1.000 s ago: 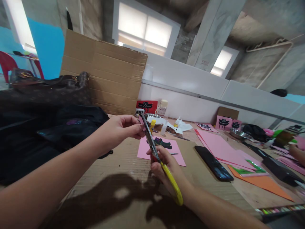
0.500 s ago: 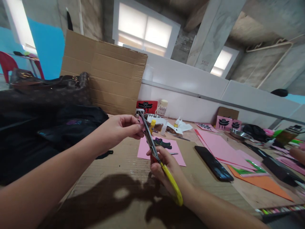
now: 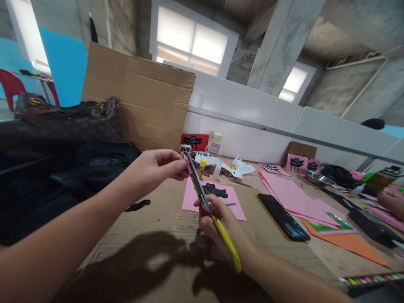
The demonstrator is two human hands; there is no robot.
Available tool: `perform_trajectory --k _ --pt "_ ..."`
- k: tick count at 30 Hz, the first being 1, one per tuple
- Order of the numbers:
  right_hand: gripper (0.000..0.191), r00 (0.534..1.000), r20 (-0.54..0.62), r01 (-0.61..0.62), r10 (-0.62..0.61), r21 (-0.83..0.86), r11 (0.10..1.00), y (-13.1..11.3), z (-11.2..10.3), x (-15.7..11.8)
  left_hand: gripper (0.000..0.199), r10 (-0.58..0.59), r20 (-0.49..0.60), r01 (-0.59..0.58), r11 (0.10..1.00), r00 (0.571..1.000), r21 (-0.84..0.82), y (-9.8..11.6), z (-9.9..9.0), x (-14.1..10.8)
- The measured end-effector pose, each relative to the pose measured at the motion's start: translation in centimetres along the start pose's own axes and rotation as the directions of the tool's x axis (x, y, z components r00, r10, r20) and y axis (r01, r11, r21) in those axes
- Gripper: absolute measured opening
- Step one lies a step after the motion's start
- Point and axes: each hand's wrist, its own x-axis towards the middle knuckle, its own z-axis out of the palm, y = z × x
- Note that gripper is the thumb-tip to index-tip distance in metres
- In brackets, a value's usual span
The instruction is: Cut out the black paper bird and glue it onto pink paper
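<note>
Yellow-handled scissors (image 3: 226,242) are held in my right hand (image 3: 221,216), their metal blades pointing up and away to the left. My left hand (image 3: 167,164) pinches a small piece, partly hidden by the fingers, right beside the blade tips; a bit of pink shows there. Behind the scissors, a pink sheet (image 3: 235,210) lies on the cardboard with a dark cut-out shape (image 3: 216,190) on it. A yellow glue stick (image 3: 202,167) stands just past the blades.
A black phone (image 3: 282,216) and pink sheets (image 3: 293,195) lie to the right. A brown bag (image 3: 63,126) and dark cloth (image 3: 94,168) fill the left side, before an upright cardboard panel (image 3: 154,101). Another person's hand (image 3: 391,204) shows at the right edge.
My left hand has shifted slightly left and up, and its fingertips have turned a little. The pink beside the blades shows more clearly. My right hand and the scissors have barely moved.
</note>
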Motion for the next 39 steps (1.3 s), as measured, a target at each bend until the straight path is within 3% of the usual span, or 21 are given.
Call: perform_trajectory --k 6,16,32,39 --pt "0.062 0.999 0.003 0.054 -0.054 -0.032 0.998 0.1 0.0 -0.2 0.020 0.002 -0.049 -0.001 1.000 0.999 0.018 0.2 0.4 -0.1" --pt "0.061 0.998 0.012 0.066 -0.066 -0.032 0.997 0.0 0.0 -0.2 0.013 0.027 0.001 -0.027 0.999 1.000 0.041 -0.7 0.4 -0.1" --pt "0.069 0.999 0.029 -0.023 0.022 0.030 0.999 0.3 0.0 0.0 0.015 0.003 0.013 -0.003 1.000 1.000 -0.014 -0.8 0.2 0.3" --pt "0.063 0.997 0.044 0.061 -0.062 0.007 0.998 0.4 -0.1 -0.1 0.014 0.006 0.040 -0.006 1.000 0.999 -0.005 -0.7 0.2 0.3"
